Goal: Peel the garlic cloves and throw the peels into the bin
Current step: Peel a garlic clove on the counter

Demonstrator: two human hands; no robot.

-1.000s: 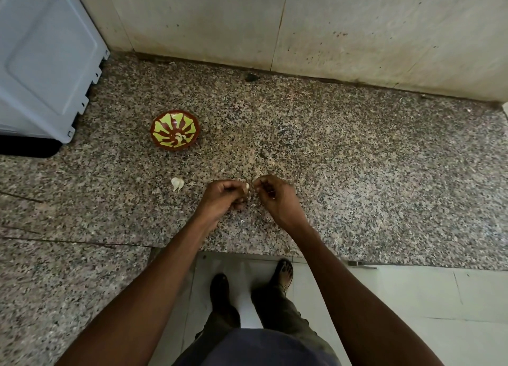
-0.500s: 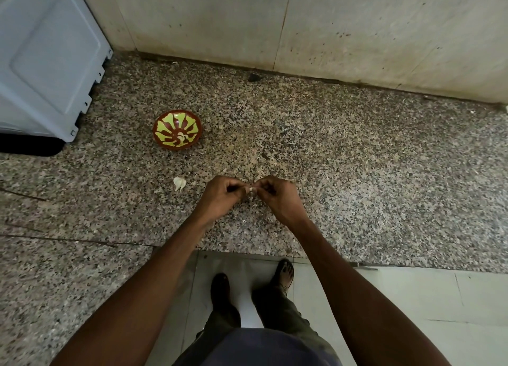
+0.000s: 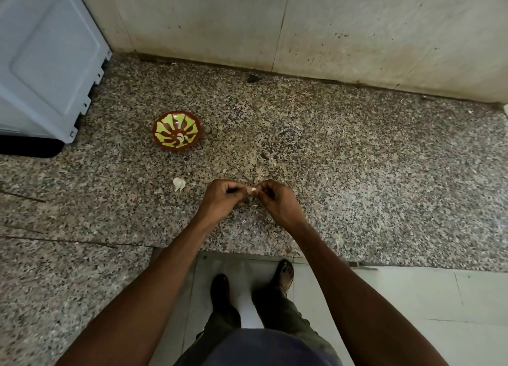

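While unpeeled, clove (image 3: 253, 190) between hands.

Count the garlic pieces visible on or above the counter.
3: one clove pinched between the left hand and right hand, one piece lying left of the hands, pale cloves in the patterned bowl. More may be hidden there.

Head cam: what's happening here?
A person stands at a speckled granite counter peeling garlic. Both hands meet over the counter: the left hand and right hand pinch a small garlic clove between their fingertips. Another garlic piece lies on the counter to the left. A small red-and-green patterned bowl sits farther back. No bin is in view.
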